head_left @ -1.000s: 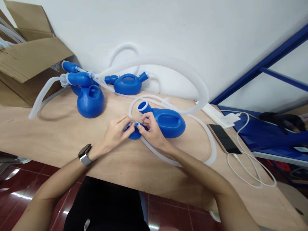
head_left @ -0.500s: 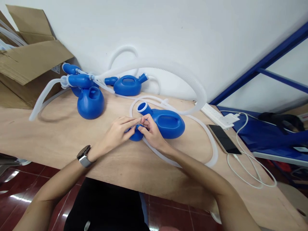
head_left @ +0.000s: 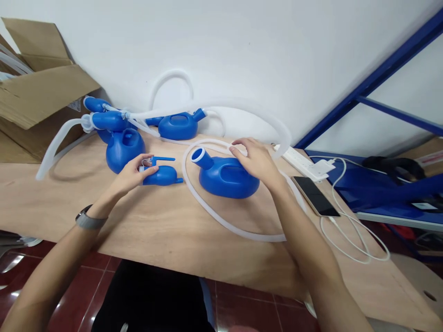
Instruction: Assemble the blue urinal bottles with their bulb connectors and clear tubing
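Note:
My left hand point(head_left: 133, 173) pinches the near-left end of a blue plastic urinal head point(head_left: 163, 176), a rounded cup with a narrow spout pointing right and a straight handle along its far side. My right hand point(head_left: 255, 159) reaches over the far right of a blue urinal bottle point(head_left: 226, 180), fingers apart, close to a clear plastic tube point(head_left: 221, 222). Whether its fingertips touch the tube, I cannot tell. The bottle lies with its white-rimmed neck up to the left. The tube loops around it on the wooden table point(head_left: 166, 230).
Behind stand more blue bottles, one at the left point(head_left: 124, 150) and one by the wall point(head_left: 178, 125), with hoses attached. An opened cardboard box point(head_left: 38, 120) holds tubes. At the right are a phone point(head_left: 315, 196), a white power strip point(head_left: 297, 161) and cables.
My hands have come apart. The left has moved left with the urinal head, which now shows fully; the right has moved up and right, over the bottle's far side.

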The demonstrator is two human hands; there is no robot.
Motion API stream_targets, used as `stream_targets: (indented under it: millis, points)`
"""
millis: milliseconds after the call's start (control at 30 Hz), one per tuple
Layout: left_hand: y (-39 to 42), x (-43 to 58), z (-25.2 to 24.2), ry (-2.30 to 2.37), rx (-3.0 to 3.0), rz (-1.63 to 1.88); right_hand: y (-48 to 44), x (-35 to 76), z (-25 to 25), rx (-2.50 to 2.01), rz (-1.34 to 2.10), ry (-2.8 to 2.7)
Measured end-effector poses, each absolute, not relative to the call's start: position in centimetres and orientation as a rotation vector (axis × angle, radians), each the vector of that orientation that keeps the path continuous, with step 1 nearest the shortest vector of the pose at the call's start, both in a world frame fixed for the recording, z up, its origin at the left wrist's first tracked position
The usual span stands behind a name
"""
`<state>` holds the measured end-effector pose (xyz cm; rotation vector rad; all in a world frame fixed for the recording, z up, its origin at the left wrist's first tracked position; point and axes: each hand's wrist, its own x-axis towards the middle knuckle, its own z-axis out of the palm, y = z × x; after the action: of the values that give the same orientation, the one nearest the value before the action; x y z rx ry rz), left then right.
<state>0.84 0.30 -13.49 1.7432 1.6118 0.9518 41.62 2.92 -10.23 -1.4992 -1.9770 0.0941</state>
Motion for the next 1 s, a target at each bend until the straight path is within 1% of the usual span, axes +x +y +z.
stream_targets:
  millis: [100,200,400,533,733,867,933,1000]
  points:
    - [2.6,-0.6,-15.1,1.682,1.646,0.847,5.3,44.4,-11.5,-1.631,0.186,-1.992]
    - [4.4,-0.6,-16.4,1.753,1.767,0.791,6.6,45.5,-12.8,-1.740,0.213,-1.970]
    - [5.2,2.5,-16.2,1.813,2.274,0.951,6.9,46.0,-14.0,-2.068,-0.206,-1.906]
    - [5.5,5.7,-15.0,1.643,2.495,0.982,6.6,46.2,-13.7,-2.306,-0.202,-1.934]
    - [9.7,11.0,-13.2,1.326,2.675,0.772,5.7,45.7,-12.7,-2.176,-0.349,-2.025]
    - [15.6,13.7,-11.6,1.173,2.475,0.526,5.2,45.5,-12.2,-2.190,-0.334,-2.057]
    - [18.5,14.7,-11.0,1.189,2.348,0.428,5.0,45.4,-11.9,-2.190,-0.299,-2.099]
    - [20.7,15.7,-10.8,1.229,2.251,0.409,4.7,45.2,-11.8,-2.181,-0.272,-2.131]
